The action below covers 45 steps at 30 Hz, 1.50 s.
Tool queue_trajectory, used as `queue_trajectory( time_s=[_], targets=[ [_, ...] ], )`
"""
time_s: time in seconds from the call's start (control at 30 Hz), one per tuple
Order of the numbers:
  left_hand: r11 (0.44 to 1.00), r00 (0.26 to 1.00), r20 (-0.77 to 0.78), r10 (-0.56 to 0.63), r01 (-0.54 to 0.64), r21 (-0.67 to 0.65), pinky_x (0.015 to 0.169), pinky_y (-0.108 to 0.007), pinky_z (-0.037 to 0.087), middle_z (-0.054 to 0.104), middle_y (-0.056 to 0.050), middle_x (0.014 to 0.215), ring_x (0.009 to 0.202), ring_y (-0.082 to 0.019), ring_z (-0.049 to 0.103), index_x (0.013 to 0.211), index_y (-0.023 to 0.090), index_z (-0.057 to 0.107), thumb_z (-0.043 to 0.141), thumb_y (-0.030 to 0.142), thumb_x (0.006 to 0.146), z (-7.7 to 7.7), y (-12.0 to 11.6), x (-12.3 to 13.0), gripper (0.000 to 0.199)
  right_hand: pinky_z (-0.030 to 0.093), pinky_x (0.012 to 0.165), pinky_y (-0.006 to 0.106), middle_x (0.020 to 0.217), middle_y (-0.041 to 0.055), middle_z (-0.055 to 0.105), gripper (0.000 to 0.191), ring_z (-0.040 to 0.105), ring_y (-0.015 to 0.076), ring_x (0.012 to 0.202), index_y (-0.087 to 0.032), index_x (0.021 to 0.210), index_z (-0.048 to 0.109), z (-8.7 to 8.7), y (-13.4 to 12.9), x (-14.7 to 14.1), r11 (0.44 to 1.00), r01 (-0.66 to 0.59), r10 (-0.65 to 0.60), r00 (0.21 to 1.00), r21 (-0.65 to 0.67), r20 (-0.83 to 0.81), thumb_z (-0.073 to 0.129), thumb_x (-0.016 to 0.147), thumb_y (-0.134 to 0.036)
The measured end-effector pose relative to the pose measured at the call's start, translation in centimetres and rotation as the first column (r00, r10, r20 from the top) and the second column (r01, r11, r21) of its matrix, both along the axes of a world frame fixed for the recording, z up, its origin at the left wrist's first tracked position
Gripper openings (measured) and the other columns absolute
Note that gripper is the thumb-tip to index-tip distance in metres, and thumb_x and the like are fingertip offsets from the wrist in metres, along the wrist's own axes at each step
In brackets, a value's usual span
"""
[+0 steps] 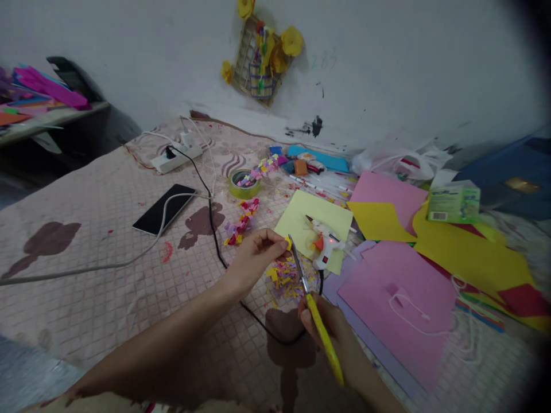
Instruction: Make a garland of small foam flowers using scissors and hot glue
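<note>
Tablecloth (90, 310) between scissors (315, 312) and left edge (64, 179)

L hand (253, 258) of person: bare, slim, tapered fingers, smooth rounded thumb, narrow bare wrist. L forearm (172, 332) also uncovered, long, widening twd elbow. R hand (329, 321) bare too, rounded knuckles, partly in shade; R forearm (372, 376) uncovered down to btm edge of view. Nr L elbow, btm L: dull beige cloth (107, 404), soft uneven outline, dark reddish patches along upper edge, poss. clothing. Garment type & fabric can't tell, b/c blurred & mostly cut off.
</note>
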<state>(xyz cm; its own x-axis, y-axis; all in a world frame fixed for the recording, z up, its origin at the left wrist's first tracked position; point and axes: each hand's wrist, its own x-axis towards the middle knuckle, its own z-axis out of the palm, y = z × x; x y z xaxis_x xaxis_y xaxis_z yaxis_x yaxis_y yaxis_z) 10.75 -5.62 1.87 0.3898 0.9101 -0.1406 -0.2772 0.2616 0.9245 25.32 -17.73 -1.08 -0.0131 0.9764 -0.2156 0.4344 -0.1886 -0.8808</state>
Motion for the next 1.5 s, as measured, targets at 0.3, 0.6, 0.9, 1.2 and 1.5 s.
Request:
queue_trajectory(
  time_s=[0.3,0.6,0.9,1.2,1.5],
  targets=[
    [0.982,0.989,-0.058,-0.138,0.144,0.12,0.068,-0.024,0.045,0.063,-0.002,0.077,0.069,-0.011,0.057,0.076,0.014,0.059,0.07,0.03,0.072,-0.1,0.0,-0.3,0.02,0.027,0.039,0.022,0.046,-0.0069,0.037,0.043,0.033,0.0084,0.038,-0.02,0.07,0.047,-0.2,0.3,0.0,0.993,0.067,-0.096,0.935,-0.096,-0.342,0.043,0.082,-0.061],
    [0.696,0.854,-0.321,-0.409,0.519,0.496,0.081,-0.029,0.043,0.061,-0.006,0.083,0.084,-0.017,0.057,0.079,0.017,0.066,0.058,0.026,0.083,0.3,-0.9,-0.2,0.012,0.023,0.031,0.017,0.041,-0.0111,0.032,0.04,0.025,0.0039,0.029,-0.018,0.07,0.052,0.1,1.4,0.5,0.971,-0.036,-0.168,0.608,-0.238,-0.776,0.055,0.074,-0.057],
    [0.714,0.85,-0.34,-0.403,0.525,0.464,0.082,-0.029,0.043,0.064,-0.007,0.094,0.089,-0.018,0.058,0.092,0.02,0.067,0.06,0.025,0.082,0.1,-1.0,-0.1,0.014,0.025,0.031,0.016,0.043,-0.0119,0.033,0.031,0.027,0.0035,0.031,-0.021,0.065,0.041,-0.1,1.4,0.2,0.983,0.101,-0.181,0.571,-0.151,-0.801,0.062,0.075,-0.041],
    [0.748,0.728,-0.182,-0.661,0.658,-0.084,0.054,-0.019,0.041,0.057,0.001,0.064,0.056,-0.007,0.052,0.076,0.014,0.06,0.061,0.043,0.078,-0.8,-1.2,0.3,0.029,0.03,0.039,0.02,0.043,-0.0088,0.041,0.027,0.038,0.0069,0.036,-0.02,0.068,0.045,-1.4,1.1,0.6,0.972,0.23,-0.163,0.81,0.049,-0.563,0.054,0.085,-0.038],
    [0.897,0.883,-0.162,-0.44,0.44,-0.043,0.053,-0.019,0.041,0.059,0.001,0.062,0.053,-0.007,0.052,0.072,0.012,0.058,0.067,0.037,0.074,-0.4,-0.6,-0.1,0.026,0.03,0.044,0.023,0.052,-0.0064,0.04,0.033,0.036,0.0094,0.044,-0.02,0.076,0.047,-0.3,0.3,0.6,0.98,0.172,-0.123,0.921,0.102,-0.368,0.045,0.086,-0.052]
  ],
)
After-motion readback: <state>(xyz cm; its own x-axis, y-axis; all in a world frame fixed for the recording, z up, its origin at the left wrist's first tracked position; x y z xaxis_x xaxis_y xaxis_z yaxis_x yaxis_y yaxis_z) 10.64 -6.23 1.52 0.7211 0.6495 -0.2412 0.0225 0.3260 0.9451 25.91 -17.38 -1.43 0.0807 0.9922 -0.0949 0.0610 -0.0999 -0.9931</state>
